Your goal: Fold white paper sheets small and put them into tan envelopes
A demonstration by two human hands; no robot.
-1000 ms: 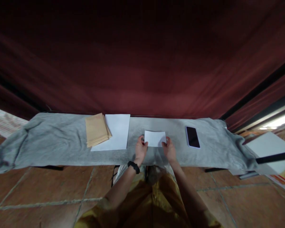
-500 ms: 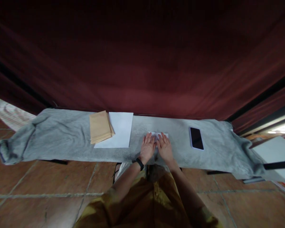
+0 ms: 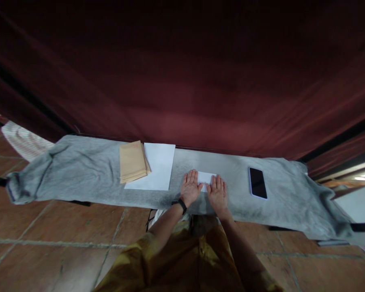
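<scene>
Both of my hands lie palm down on the cloth-covered table (image 3: 88, 174), side by side but not touching. My left hand (image 3: 191, 186) and my right hand (image 3: 217, 191) are flat with the fingers stretched out, and neither is closed around anything. They press on a small folded white paper (image 3: 206, 177), one at each end, so only the strip between them and its far edge shows. The paper rests flat on the grey cloth, directly ahead of my body. A black wristband (image 3: 181, 205) sits on my left wrist. To the left of my left hand, near but apart from it, lies a larger white sheet (image 3: 156, 172), with a stack of brown envelopes (image 3: 133, 161) overlapping its far left edge. To the right of my right hand, clear of it, a phone (image 3: 258, 183) lies with its dark screen up. A maroon curtain (image 3: 182, 89) hangs beyond the table's far edge.
</scene>
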